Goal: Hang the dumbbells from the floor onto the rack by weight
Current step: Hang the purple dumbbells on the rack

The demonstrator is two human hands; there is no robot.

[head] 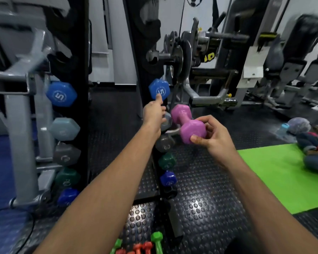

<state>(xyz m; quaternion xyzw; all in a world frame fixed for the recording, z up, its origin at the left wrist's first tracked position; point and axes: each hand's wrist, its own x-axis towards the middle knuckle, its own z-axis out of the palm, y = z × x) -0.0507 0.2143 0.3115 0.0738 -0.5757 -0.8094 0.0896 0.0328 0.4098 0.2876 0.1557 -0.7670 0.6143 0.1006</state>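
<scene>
My right hand [212,138] curls its fingers around the unmarked pink dumbbell [186,122]; my left hand [153,114], fingers straight, touches the blue dumbbell [159,89] marked "5".

I see my right hand [212,138] pinching one hexagonal head of a glossy pink vinyl dumbbell [188,123], held tilted just right of the black upright dumbbell rack [136,57]. My left hand [154,114] reaches to the rack, fingertips touching the blue hexagonal dumbbell marked 5 [159,89] on it. Below that hang grey, green and dark blue dumbbells. Small green and red dumbbells [141,245] lie on the studded black rubber floor [200,208] at the rack's foot.
</scene>
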